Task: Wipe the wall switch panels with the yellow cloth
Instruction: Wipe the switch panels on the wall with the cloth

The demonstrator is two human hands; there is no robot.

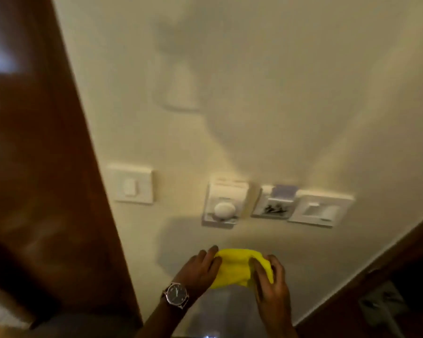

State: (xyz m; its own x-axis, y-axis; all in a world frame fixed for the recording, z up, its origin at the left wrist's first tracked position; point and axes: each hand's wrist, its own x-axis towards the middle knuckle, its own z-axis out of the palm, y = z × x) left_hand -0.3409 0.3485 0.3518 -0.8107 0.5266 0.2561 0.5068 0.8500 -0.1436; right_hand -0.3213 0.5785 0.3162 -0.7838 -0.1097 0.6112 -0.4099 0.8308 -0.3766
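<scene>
A bunched yellow cloth (237, 268) is held between both hands, low in the view and in front of the cream wall. My left hand (200, 269), with a wristwatch, grips its left side. My right hand (270, 281) grips its right side. Above the cloth, white panels sit in a row on the wall: a single switch panel (133, 184) at the left, a round dial panel (225, 206) in the middle, a small card-slot panel (272, 203) and a wide switch panel (320, 211) at the right. The cloth touches none of them.
A dark brown wooden door frame (42, 167) runs down the left side. Another dark wooden edge (376, 272) crosses the lower right corner. My shadow falls on the cream wall (254, 93) above the panels.
</scene>
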